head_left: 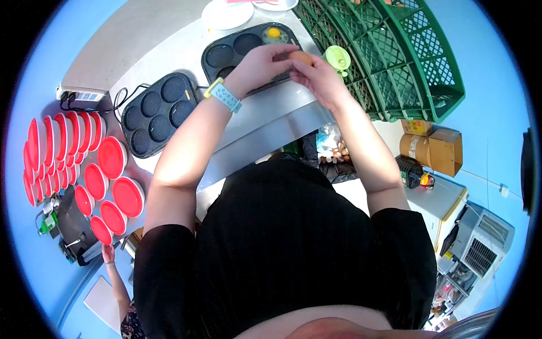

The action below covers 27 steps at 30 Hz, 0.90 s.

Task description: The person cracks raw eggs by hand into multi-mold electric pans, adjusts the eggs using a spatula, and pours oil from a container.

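A brown egg (301, 57) is held between the fingertips of my left hand (264, 66) and my right hand (319, 79). Both hands are closed around it, over the near right part of a black multi-well pan (210, 69). In that pan's far right well lies a cracked raw egg (274, 34) with a whole yellow yolk. My left hand and forearm cover some of the other wells. Close to my right hand stands a container with a light green lid (338, 57). A second black multi-well pan (151, 120) sits to the left, its wells bare.
Green plastic crates (395, 62) stand at the right. White plates (227, 14) are at the back. Many red-lidded bowls (129, 196) fill the left side, where another person's hand (108, 253) touches one. A power strip (82, 95) with cables lies behind the left pan.
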Each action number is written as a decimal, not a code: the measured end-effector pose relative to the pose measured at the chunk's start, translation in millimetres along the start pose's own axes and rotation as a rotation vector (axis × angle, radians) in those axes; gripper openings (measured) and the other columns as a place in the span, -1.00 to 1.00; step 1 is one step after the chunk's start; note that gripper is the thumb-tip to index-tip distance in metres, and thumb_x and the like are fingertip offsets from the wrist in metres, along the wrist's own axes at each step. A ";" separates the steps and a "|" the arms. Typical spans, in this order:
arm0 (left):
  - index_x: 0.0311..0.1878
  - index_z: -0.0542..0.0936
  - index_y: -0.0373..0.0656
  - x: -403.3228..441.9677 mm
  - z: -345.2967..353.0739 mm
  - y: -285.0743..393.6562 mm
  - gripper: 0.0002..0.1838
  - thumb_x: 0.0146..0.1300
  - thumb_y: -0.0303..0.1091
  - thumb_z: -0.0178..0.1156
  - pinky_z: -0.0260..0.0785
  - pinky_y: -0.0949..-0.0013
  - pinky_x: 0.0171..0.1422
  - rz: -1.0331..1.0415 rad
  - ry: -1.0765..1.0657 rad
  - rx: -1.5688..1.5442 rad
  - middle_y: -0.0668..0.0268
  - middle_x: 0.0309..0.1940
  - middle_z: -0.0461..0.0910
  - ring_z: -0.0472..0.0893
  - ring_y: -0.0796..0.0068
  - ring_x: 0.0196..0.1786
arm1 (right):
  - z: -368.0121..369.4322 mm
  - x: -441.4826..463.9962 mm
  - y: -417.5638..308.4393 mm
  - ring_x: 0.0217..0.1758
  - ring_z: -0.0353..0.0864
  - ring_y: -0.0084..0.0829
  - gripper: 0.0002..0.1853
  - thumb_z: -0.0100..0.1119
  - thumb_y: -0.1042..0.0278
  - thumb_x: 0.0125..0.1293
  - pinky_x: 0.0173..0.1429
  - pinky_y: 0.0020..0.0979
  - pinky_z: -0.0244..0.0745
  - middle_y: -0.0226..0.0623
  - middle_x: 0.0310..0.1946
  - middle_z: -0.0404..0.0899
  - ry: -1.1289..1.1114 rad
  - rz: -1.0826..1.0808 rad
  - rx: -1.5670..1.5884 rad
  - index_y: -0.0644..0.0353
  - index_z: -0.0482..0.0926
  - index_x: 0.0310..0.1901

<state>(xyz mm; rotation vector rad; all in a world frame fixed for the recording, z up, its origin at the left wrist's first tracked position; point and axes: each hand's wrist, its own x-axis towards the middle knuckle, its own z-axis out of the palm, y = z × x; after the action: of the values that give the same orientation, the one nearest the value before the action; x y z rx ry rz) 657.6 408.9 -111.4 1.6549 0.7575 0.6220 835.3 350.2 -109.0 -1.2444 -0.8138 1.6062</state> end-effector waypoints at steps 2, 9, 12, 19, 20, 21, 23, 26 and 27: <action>0.21 0.50 -0.25 11.3 -5.5 -0.2 -0.55 0.30 -0.27 0.21 0.44 0.44 0.12 0.073 0.054 0.193 0.22 -0.03 0.65 0.62 0.50 -0.01 | -7.3 15.0 -5.1 -0.18 0.62 -0.52 -0.58 0.18 0.34 0.36 -0.11 -0.53 0.60 -0.26 -0.07 0.55 -0.016 -0.031 -0.051 0.36 0.42 0.16; 0.16 0.52 -0.22 34.3 -18.3 -8.3 -0.57 0.27 -0.27 0.23 0.47 0.41 0.05 0.088 0.078 0.267 0.22 -0.07 0.66 0.65 0.46 -0.08 | -18.4 45.3 -27.8 -0.22 0.51 -0.67 -0.61 0.17 0.25 0.36 -0.07 -0.63 0.46 -0.46 -0.21 0.55 -0.086 -0.058 -0.491 0.21 0.46 0.16; 0.16 0.52 -0.21 41.2 -18.0 -14.1 -0.57 0.25 -0.28 0.23 0.48 0.41 0.05 0.070 0.086 0.249 0.22 -0.06 0.65 0.65 0.45 -0.08 | -23.8 58.9 -23.1 -0.24 0.48 -0.69 -0.63 0.16 0.23 0.37 -0.10 -0.65 0.43 -0.46 -0.22 0.56 -0.151 -0.076 -0.498 0.22 0.49 0.13; 0.12 0.59 -0.12 59.1 -38.9 -41.4 -0.55 0.17 -0.17 0.26 0.49 0.38 0.05 0.132 0.168 0.212 0.21 -0.09 0.68 0.67 0.37 -0.11 | -11.7 92.7 -25.6 -0.32 0.54 -0.57 -0.62 0.06 0.06 0.35 -0.19 -0.50 0.47 -0.41 -0.36 0.60 -0.116 -0.192 -0.685 0.23 0.62 -0.08; 0.12 0.59 -0.12 60.3 -47.5 -46.9 -0.55 0.17 -0.17 0.26 0.49 0.38 0.05 0.128 0.170 0.213 0.21 -0.09 0.68 0.67 0.37 -0.11 | -4.6 97.7 -26.5 -0.32 0.54 -0.57 -0.61 0.04 0.04 0.35 -0.18 -0.49 0.47 -0.40 -0.37 0.60 -0.130 -0.206 -0.705 0.22 0.62 -0.08; 0.14 0.57 -0.14 58.5 -55.7 -43.3 -0.59 0.22 -0.26 0.24 0.49 0.41 0.07 0.097 0.174 0.253 0.24 -0.09 0.68 0.66 0.46 -0.09 | 0.7 106.2 -23.6 -0.33 0.54 -0.57 -0.62 0.05 0.05 0.33 -0.20 -0.49 0.47 -0.40 -0.40 0.59 -0.132 -0.241 -0.687 0.21 0.62 -0.08; 0.14 0.57 -0.17 55.4 -68.5 -36.4 -0.63 0.27 -0.35 0.22 0.47 0.46 0.09 -0.069 0.183 0.300 0.30 -0.12 0.68 0.64 0.56 -0.07 | 8.9 125.1 -21.1 -0.28 0.54 -0.60 -0.64 0.08 0.12 0.35 -0.11 -0.53 0.49 -0.41 -0.31 0.59 -0.164 -0.213 -0.697 0.23 0.59 -0.02; 0.13 0.59 -0.15 51.7 -85.7 -41.5 -0.64 0.26 -0.35 0.23 0.47 0.48 0.09 -0.096 0.213 0.291 0.31 -0.14 0.68 0.64 0.57 -0.08 | 22.0 149.3 -12.3 -0.30 0.53 -0.61 -0.65 0.12 0.13 0.33 -0.13 -0.54 0.47 -0.43 -0.34 0.57 -0.221 -0.204 -0.663 0.22 0.59 -0.03; 0.13 0.59 -0.15 52.2 -91.2 -49.5 -0.64 0.26 -0.35 0.23 0.47 0.48 0.09 -0.102 0.221 0.291 0.31 -0.14 0.68 0.64 0.57 -0.08 | 24.2 156.7 -8.3 -0.37 0.52 -0.59 -0.65 0.13 0.08 0.29 -0.24 -0.51 0.45 -0.44 -0.46 0.56 -0.240 -0.223 -0.620 0.19 0.63 -0.10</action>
<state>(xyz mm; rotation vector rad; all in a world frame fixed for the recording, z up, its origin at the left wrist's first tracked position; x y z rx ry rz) 616.1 513.3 -140.9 1.8152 1.1292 0.6519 803.5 500.0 -150.8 -1.3229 -1.6310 1.3775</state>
